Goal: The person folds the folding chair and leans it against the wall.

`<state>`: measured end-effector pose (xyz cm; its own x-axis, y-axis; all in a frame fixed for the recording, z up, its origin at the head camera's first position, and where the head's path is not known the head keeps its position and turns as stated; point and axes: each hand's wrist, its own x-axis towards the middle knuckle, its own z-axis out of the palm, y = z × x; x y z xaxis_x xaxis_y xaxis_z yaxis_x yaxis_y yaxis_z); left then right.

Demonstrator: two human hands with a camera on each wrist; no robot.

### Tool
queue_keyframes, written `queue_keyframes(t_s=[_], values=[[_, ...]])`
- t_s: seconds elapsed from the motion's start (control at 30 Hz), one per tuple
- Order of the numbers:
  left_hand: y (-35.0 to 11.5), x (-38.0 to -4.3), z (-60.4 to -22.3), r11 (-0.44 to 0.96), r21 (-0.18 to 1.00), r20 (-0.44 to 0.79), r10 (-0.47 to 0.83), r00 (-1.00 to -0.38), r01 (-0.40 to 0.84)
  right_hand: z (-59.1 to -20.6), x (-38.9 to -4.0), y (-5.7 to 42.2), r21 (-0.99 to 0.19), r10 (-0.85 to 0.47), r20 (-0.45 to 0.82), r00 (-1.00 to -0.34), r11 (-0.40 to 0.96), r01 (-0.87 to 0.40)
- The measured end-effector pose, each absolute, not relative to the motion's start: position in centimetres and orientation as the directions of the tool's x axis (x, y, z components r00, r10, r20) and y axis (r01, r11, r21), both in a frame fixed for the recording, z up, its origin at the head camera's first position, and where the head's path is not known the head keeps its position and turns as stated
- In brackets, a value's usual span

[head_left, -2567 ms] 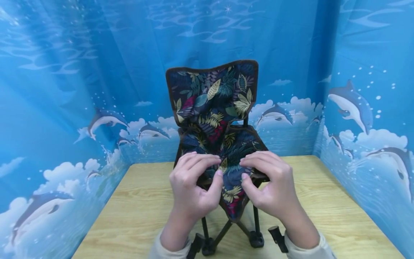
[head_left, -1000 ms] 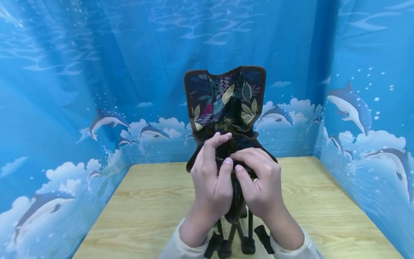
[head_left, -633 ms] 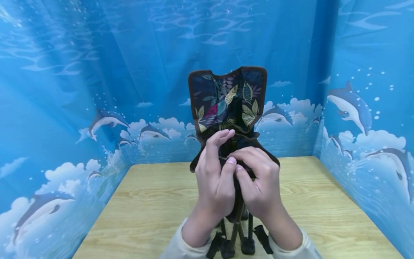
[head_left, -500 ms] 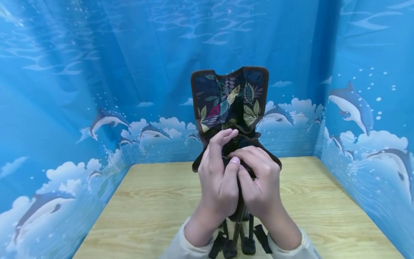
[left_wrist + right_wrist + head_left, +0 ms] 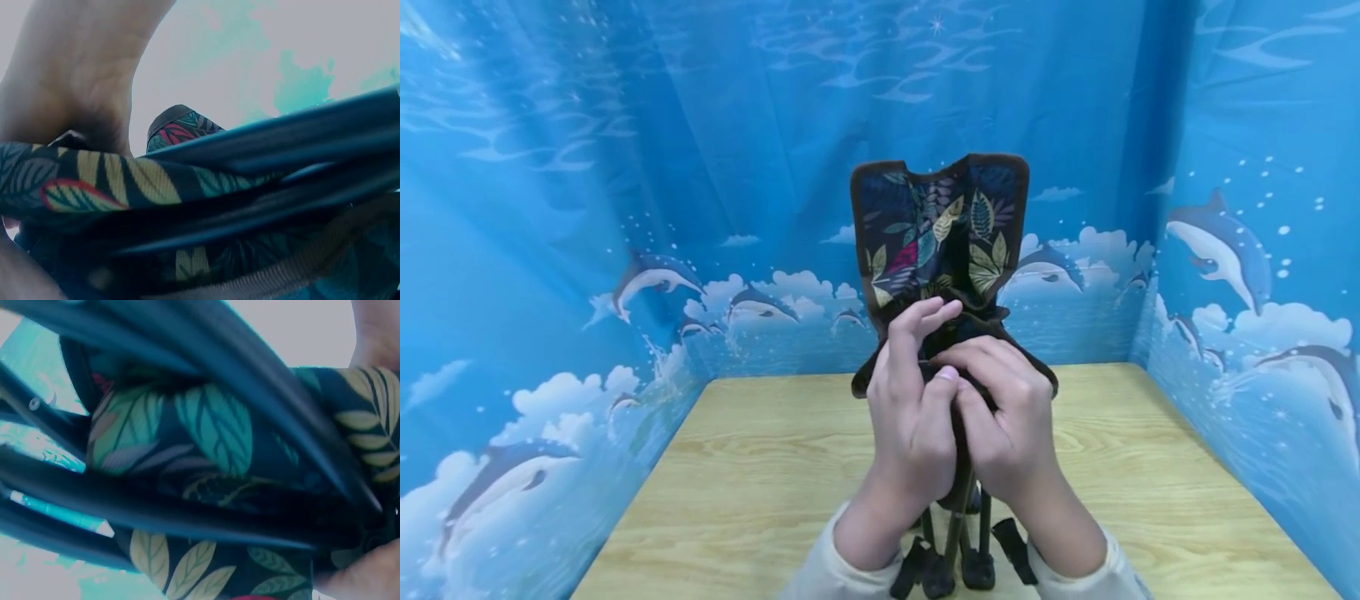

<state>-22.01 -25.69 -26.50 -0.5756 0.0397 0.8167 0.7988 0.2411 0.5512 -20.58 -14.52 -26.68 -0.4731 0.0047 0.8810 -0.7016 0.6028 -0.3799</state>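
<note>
A small folding camp chair (image 5: 936,225) with dark leaf-print fabric stands in front of me, its seat squeezed narrow and its backrest creased down the middle. My left hand (image 5: 913,429) grips the near left corner of the seat, with some fingers raised. Close beside it, my right hand (image 5: 1011,417) holds the near right corner, fingers and thumb bent round it. The thumbs almost meet. Dark frame tubes (image 5: 187,512) lie across the bunched fabric (image 5: 215,428) in the right wrist view. Folded fabric (image 5: 125,181) runs along the tubes in the left wrist view.
The chair's legs (image 5: 953,542), drawn close together, stand on a wood-grain table (image 5: 752,475). A blue curtain (image 5: 760,167) printted with dolphins surrounds the table at the back and both sides. Black straps (image 5: 1013,550) sit at the wrists.
Both hands took hold of the seat's front corners and came together; the chair narrowed, its backrest creased and its legs closed up. Lately the left hand and chair shifted slightly right.
</note>
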Motion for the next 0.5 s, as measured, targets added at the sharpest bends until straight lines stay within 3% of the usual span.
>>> queue_keyframes(t_s=[0.17,0.5], values=[[-26.4,-22.2,-26.7,0.2,0.538,0.823,0.084,-0.561,0.819,-27.0,-20.4,-14.0,-0.376,-0.032,0.87,-0.492,0.602,-0.704],[-27.7,-22.7,-27.6,0.178,0.473,0.855,0.143,-0.498,0.863,-27.9,-20.8,-13.1,-0.34,-0.072,0.886,-0.457,0.57,-0.748]])
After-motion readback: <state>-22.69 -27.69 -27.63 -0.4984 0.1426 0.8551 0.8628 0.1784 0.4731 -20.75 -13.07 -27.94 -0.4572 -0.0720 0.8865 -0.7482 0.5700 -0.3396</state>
